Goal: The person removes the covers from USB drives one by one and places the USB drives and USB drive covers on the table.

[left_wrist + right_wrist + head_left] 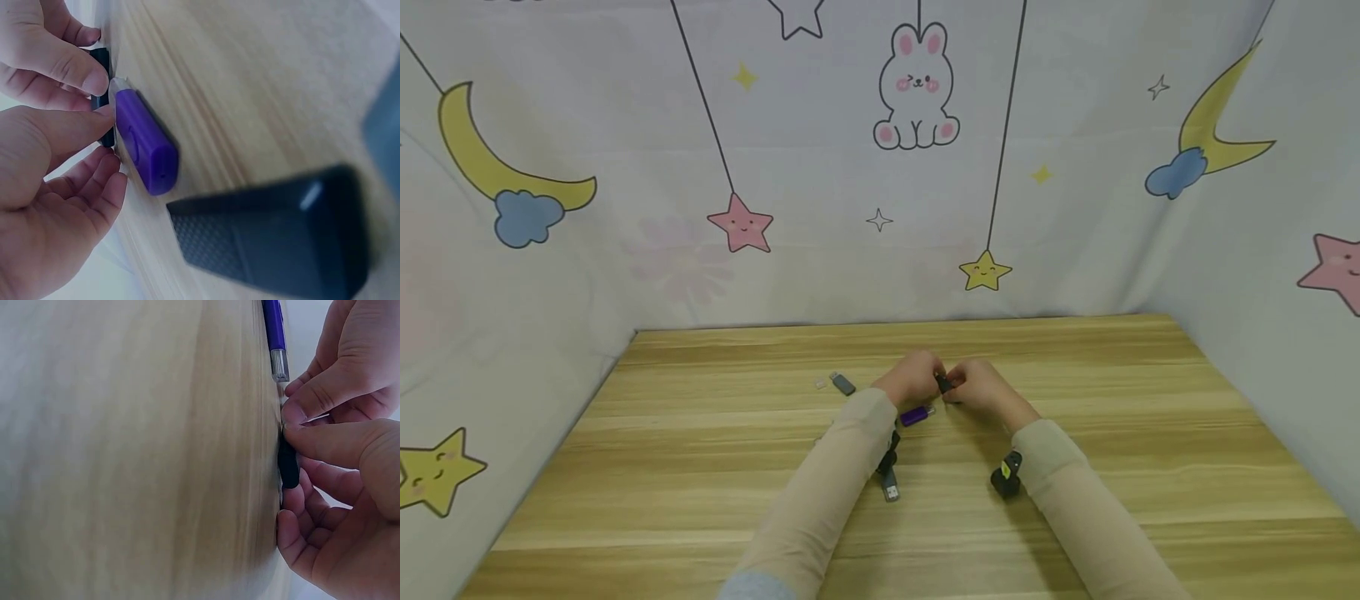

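Both hands meet over the far middle of the table, around a small black USB stick (943, 383). My left hand (916, 377) pinches one end of it between thumb and fingers. On its other end, the thumb and fingers of my right hand (981, 387) pinch too. The fingers cover part of the stick, and its ends are partly hidden. Just nearer than the hands lies a purple USB stick (144, 140), its connector pointing toward them. In the left wrist view, a black piece with a textured end (269, 231) lies close to the camera.
A grey USB stick (843, 383) lies left of the hands, beside a small clear cap (820, 382). Another grey USB stick (890, 486) pokes out by the left forearm. Black wrist cameras sit at the left wrist and right wrist (1006, 475). A printed cloth stands behind the table (700, 467).
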A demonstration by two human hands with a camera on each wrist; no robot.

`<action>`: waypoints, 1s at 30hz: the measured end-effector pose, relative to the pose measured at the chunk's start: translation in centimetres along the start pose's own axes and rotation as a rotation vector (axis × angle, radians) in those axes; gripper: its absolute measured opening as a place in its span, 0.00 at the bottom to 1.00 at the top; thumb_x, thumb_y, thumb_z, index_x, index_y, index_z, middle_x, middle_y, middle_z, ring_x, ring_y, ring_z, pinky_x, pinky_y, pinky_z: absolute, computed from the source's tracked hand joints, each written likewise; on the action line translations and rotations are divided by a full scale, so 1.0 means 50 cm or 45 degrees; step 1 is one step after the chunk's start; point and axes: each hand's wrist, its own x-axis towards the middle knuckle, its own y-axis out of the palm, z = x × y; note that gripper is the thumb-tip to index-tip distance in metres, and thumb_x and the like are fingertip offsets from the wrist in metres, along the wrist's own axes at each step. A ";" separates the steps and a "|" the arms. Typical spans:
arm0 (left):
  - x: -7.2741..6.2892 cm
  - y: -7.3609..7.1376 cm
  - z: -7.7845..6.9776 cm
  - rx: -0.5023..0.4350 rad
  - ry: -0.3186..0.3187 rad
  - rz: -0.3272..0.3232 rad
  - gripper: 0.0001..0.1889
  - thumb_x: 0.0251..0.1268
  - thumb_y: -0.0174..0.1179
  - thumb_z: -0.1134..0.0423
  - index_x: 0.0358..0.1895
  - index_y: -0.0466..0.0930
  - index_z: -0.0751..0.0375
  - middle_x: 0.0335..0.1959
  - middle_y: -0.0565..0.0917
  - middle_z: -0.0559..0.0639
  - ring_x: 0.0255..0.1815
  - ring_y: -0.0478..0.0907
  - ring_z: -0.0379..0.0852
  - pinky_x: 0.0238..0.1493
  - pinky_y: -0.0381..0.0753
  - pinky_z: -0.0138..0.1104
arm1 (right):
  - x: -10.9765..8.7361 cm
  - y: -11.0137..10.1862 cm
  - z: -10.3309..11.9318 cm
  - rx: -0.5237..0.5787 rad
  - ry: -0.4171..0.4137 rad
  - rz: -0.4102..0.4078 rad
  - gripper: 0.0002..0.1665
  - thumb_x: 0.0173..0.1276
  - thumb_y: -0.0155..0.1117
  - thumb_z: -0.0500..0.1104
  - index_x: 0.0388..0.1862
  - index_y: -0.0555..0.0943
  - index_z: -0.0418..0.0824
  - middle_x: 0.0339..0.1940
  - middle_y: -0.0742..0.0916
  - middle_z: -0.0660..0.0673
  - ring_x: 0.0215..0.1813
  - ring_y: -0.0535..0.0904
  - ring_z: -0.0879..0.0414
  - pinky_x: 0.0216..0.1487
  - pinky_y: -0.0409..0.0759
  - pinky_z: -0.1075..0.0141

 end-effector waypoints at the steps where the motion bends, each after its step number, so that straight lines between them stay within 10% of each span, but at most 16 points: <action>1: 0.000 0.000 0.000 0.000 0.003 0.000 0.13 0.55 0.59 0.77 0.44 0.85 0.67 0.40 0.85 0.55 0.33 0.70 0.43 0.37 0.70 0.30 | 0.000 0.000 0.001 0.002 0.002 0.001 0.13 0.54 0.71 0.34 0.38 0.83 0.27 0.31 0.85 0.42 0.34 0.76 0.55 0.39 0.74 0.65; 30: -0.001 0.002 0.012 -0.025 0.013 -0.039 0.01 0.58 0.61 0.72 0.32 0.82 0.67 0.27 0.78 0.49 0.28 0.69 0.42 0.33 0.69 0.30 | -0.005 0.002 -0.001 0.035 -0.030 0.003 0.11 0.60 0.69 0.37 0.39 0.83 0.31 0.34 0.86 0.43 0.38 0.78 0.53 0.42 0.76 0.62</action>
